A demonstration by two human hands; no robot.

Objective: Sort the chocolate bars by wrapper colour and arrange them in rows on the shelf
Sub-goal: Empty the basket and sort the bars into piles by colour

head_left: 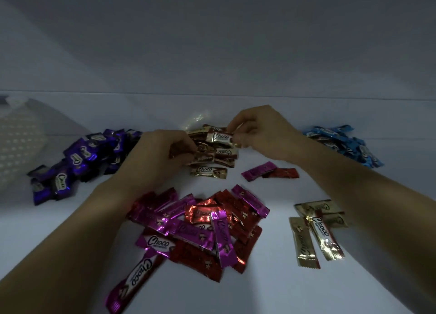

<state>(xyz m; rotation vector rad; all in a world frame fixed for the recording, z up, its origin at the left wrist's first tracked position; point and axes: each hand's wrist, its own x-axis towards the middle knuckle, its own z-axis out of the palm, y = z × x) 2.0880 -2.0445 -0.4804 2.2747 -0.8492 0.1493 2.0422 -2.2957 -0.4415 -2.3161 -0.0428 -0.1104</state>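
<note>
Chocolate bars lie in colour groups on the white shelf [259,290]. A gold-and-brown pile [213,159] sits at the centre back, and both hands are at it. My right hand [262,134] pinches the end of the top gold bar [218,138]. My left hand [162,153] has its fingers curled on the pile's left side, gripping bars there. Purple bars [77,158] are heaped at the left, blue bars [344,143] at the right. A mixed magenta and red heap [200,226] lies in front.
Three gold bars [316,231] lie at the front right. One magenta bar [258,171] and one red bar [282,173] lie between the gold pile and my right forearm. A pale perforated bag [18,143] stands at the far left. The shelf's back wall rises behind.
</note>
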